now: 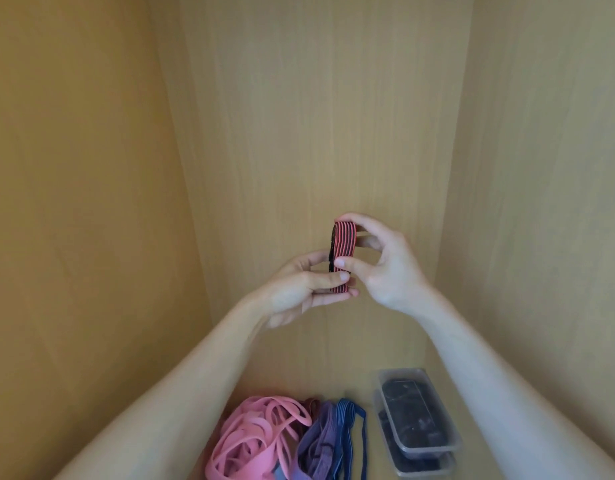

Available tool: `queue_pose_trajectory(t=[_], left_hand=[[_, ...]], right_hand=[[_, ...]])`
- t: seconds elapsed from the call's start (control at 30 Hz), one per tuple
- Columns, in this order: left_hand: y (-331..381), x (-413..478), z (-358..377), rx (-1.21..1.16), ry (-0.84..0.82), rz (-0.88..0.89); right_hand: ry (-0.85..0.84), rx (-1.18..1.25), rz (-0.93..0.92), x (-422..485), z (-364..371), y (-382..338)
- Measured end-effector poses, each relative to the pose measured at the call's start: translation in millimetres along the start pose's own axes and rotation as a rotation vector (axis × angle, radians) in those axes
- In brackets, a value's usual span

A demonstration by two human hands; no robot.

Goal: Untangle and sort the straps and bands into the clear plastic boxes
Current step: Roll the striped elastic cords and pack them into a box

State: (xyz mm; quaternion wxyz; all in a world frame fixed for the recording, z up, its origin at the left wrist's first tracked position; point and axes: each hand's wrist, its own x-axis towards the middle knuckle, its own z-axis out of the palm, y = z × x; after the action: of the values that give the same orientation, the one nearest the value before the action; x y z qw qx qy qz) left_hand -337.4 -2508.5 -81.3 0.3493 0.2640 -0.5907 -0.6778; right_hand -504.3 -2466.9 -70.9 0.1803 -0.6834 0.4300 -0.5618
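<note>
- I hold the strap [342,258], pink with black stripes, folded into a short upright bundle, raised in front of the wooden back wall and well above the shelf.
- My left hand [306,289] pinches its lower end between thumb and fingers; my right hand [385,268] curls round the upper part, forefinger over the top and thumb on the front face.
- The step, as I judge it, is tidying this fold before boxing it. The layers should lie flat on each other, edges lined up, with no twist inside.
- A dark patch shows along the left edge. I cannot tell what it is; if it is a fastener, pressing it shut would lock the bundle.
- Elastic springs open, so I want one hand gripping firmly across all the layers before the other lets go.
- The boxes [443,410] stand stacked at lower right, both with dark contents; which box this strap belongs in I cannot tell.
- The pile of pink bands [254,441], purple bands [316,441] and a blue strap [351,431] lies just left of the boxes, not yet sorted.
</note>
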Motion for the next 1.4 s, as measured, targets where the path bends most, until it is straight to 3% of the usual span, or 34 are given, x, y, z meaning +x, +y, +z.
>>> queue_pose_trajectory(t=[0.2, 0.43, 0.63, 0.83, 1.07, 1.4], left_hand=[[-9.8, -0.2, -7.2, 0.033, 0.066, 0.027], [-35.6, -6.4, -0.1, 0.118, 0.305, 0.111], [-81.1, -23.0, 15.0, 0.415, 0.47, 0.154], [-129.7, -63.8, 23.4, 0.515, 0.477, 0.162], [-165.7, -106.7, 29.3, 0.42, 0.507, 0.088], [-207.9, -139.3, 32.5, 0.432, 0.557, 0.104]], right_hand=[[0.002, -0.044, -0.057, -7.7, 14.8, 7.5], [0.117, -0.021, -0.007, -24.4, 29.0, 35.6], [0.213, 0.034, 0.213, -63.8, 40.8, 59.7], [0.29, 0.289, 0.465, -113.0, 47.0, 72.8], [0.291, 0.61, 0.738, -172.3, 60.4, 82.5], [0.165, 0.717, 1.076, -210.8, 68.6, 70.7]])
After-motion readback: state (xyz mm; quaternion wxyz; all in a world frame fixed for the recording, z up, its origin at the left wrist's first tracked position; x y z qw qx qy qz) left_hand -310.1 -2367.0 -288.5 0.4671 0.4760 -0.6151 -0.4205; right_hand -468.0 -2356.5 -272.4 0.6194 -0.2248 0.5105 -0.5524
